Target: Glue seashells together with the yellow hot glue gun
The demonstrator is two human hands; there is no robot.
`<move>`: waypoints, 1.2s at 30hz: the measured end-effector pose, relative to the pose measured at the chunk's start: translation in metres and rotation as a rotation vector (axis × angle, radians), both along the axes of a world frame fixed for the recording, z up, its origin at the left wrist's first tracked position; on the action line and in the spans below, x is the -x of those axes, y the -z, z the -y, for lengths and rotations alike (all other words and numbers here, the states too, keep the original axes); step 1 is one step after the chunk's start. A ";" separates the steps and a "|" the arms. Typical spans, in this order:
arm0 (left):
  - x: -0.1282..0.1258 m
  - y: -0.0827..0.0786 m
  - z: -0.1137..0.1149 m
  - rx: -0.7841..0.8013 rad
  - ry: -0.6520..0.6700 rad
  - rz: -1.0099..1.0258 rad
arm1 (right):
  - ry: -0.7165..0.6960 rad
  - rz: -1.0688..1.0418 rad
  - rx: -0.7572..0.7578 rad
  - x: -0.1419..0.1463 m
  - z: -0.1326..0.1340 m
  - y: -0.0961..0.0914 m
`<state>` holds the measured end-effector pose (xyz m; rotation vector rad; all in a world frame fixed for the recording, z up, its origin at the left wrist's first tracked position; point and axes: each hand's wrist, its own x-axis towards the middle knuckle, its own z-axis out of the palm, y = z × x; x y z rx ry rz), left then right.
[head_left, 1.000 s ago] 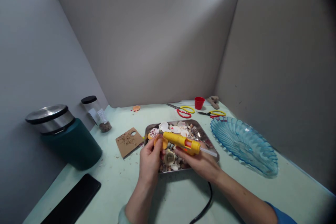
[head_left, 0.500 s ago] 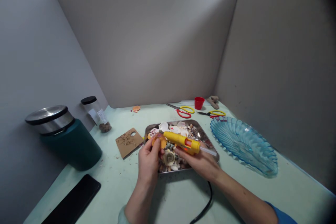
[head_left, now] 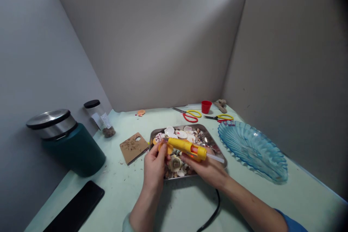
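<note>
Between the thumb and fingers of my left hand (head_left: pixel 154 165) is an orange shell (head_left: pixel 169 149), partly covered by the fingers. My right hand (head_left: pixel 208 168) is wrapped around a yellow hot glue gun (head_left: pixel 187 146), with a clear glue stick (head_left: pixel 215 157) poking out of its back end. The gun's nozzle points left and lies at the upper edge of the orange shell; whether they touch I cannot tell. Both hands are over a metal tray (head_left: pixel 223 155) full of white shells (head_left: pixel 181 134), small snail shells and a larger greyish shell (head_left: pixel 175 164).
To the left are a brown board (head_left: pixel 129 152), a teal canister (head_left: pixel 76 150), a jar (head_left: pixel 100 119) and a black phone (head_left: pixel 76 206). Two scissors (head_left: pixel 190 115), a red cup (head_left: pixel 206 107) and an orange piece (head_left: pixel 141 112) lie behind. A blue glass dish (head_left: pixel 252 152) is on the right; a black cord (head_left: pixel 214 214) runs in front.
The glue gun's nozzle has shifted slightly left and down, nearer my left thumb. The orange shell is tilted a little differently. Both hands keep their hold.
</note>
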<state>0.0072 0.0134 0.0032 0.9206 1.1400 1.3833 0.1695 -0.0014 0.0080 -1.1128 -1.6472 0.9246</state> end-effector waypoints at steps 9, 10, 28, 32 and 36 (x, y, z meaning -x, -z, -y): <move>0.001 0.003 -0.001 0.012 -0.012 -0.005 | 0.023 -0.002 -0.006 -0.001 0.001 0.001; 0.001 0.004 -0.001 0.007 -0.009 -0.004 | 0.025 -0.004 -0.010 -0.001 0.000 0.002; 0.001 0.004 -0.003 -0.018 -0.148 0.065 | 0.042 0.032 -0.038 -0.001 -0.001 0.005; 0.001 0.003 -0.002 -0.028 -0.128 0.043 | 0.056 0.051 -0.030 -0.001 -0.001 0.005; 0.001 0.002 -0.002 -0.017 -0.167 0.059 | 0.050 0.048 -0.030 -0.002 0.000 0.001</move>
